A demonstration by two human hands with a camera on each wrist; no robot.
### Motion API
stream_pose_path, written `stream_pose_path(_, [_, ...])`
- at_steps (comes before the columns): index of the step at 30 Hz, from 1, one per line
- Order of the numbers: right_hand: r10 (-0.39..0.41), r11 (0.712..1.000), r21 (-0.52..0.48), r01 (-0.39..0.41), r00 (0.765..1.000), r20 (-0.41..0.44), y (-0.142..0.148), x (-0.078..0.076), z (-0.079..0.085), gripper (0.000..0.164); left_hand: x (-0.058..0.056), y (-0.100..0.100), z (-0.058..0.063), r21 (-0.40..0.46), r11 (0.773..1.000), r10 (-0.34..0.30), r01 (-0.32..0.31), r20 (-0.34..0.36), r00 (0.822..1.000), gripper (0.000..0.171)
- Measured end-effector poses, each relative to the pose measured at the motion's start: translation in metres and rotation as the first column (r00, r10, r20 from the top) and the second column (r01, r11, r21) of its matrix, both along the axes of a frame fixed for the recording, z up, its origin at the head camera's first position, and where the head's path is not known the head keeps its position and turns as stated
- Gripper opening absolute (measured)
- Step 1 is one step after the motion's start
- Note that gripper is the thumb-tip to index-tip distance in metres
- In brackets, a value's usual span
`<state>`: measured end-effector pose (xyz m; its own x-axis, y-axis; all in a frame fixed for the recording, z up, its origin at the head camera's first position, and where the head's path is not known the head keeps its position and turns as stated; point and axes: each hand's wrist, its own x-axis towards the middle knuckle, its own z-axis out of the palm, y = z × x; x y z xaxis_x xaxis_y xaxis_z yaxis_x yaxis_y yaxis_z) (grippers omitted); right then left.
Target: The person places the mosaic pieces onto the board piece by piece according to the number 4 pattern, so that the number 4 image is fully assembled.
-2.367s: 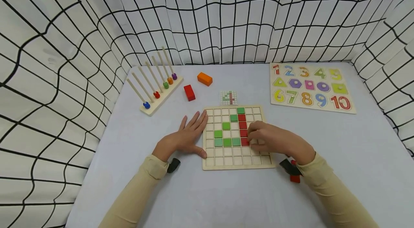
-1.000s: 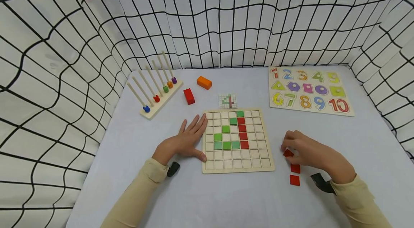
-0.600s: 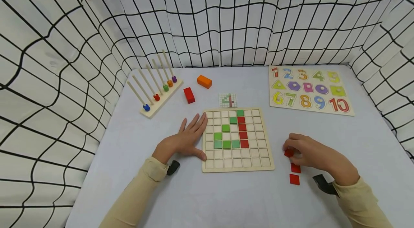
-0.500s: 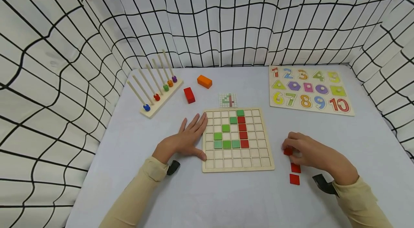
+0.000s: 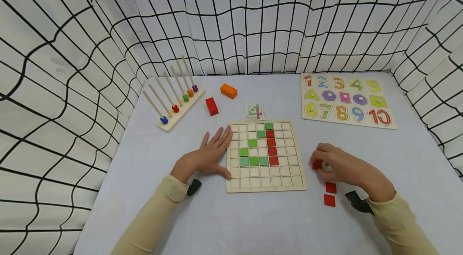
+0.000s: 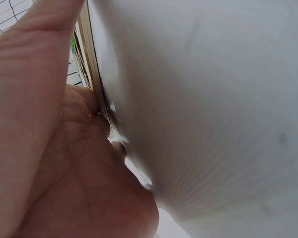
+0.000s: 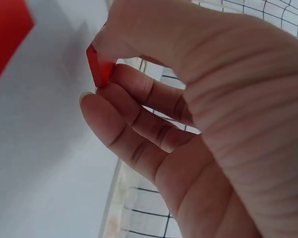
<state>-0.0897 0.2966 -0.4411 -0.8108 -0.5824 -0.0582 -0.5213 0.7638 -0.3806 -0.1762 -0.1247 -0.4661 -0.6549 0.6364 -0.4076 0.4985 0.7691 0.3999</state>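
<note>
My right hand (image 5: 338, 166) pinches a small red square tile (image 7: 100, 67) between thumb and fingers, to the right of the board. Two more red tiles (image 5: 330, 200) lie on the table just below that hand. With fingers spread, my left hand (image 5: 206, 156) rests at the left edge of a wooden grid board (image 5: 253, 183); its fingertips and thumb touch the rim. Set in the board are several green tiles (image 5: 254, 161) along a diagonal and a row, plus a column of red tiles (image 5: 271, 151). Behind the board lies a small pattern card (image 5: 255, 112) printed with a similar figure.
A peg stand (image 5: 181, 112) with coloured beads stands at the back left. Near it lie a red block (image 5: 212, 107) and an orange block (image 5: 229, 91). A number and shape puzzle board (image 5: 347, 100) lies at the back right. Black netting (image 5: 246, 32) over white walls surrounds the table.
My right hand has moved from the board to the loose red tiles, picked one up, and now shifts slightly left with it. My left hand stays at the board's edge.
</note>
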Motion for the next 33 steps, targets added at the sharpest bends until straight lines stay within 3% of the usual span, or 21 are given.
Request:
stream_pose_path(9, [0.05, 0.999, 0.014, -0.05, 0.999, -0.016, -0.021, -0.005, 0.009, 0.025, -0.001, 0.001, 0.0, -0.002, 1.0, -0.001, 0.001, 0.001, 1.0, 0.14])
stream_pose_path(14, [0.114, 0.993, -0.011, -0.116, 0.989, -0.095, -0.038, -0.01, 0.01, 0.024, -0.001, 0.001, 0.0, 0.0, 1.0, -0.001, 0.001, -0.009, 1.0, 0.139])
stream_pose_path(23, [0.268, 0.962, 0.015, -0.272, 0.936, -0.227, -0.074, -0.02, 0.004, 0.019, -0.003, -0.004, -0.007, 0.074, 0.997, 0.001, -0.003, 0.022, 1.0, 0.142])
stream_pose_path(33, [0.344, 0.937, 0.049, -0.346, 0.887, -0.308, -0.101, -0.023, -0.012, 0.016, -0.002, -0.003, -0.004, 0.026, 1.0, 0.001, -0.001, 0.023, 1.0, 0.141])
